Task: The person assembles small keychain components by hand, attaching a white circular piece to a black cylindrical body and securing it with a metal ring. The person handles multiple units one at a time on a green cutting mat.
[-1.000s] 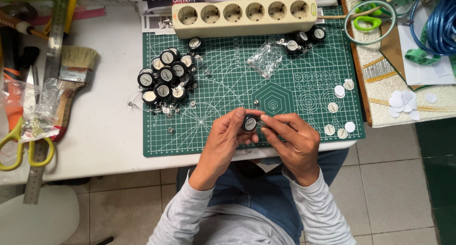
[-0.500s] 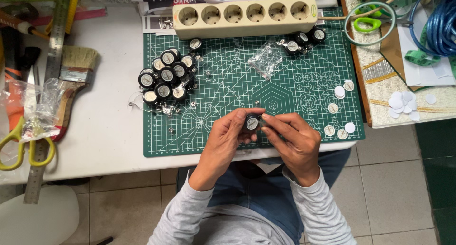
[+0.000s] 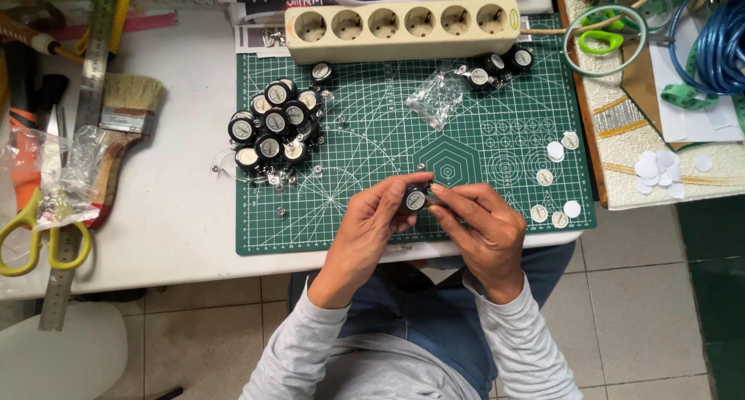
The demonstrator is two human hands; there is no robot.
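Both hands meet over the near edge of the green mat (image 3: 349, 229). The left hand (image 3: 371, 228) pinches a small black knob (image 3: 415, 200), pale face up; the right hand (image 3: 483, 231) closes its fingertips on the knob's right side. More knobs (image 3: 272, 128) are piled well to the mat's far left.

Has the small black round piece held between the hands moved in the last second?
No. The round piece stays just below the hexagon mark on the green mat.

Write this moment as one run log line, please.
left hand: holds small black round part | right hand: fingertips on same part | over green cutting mat
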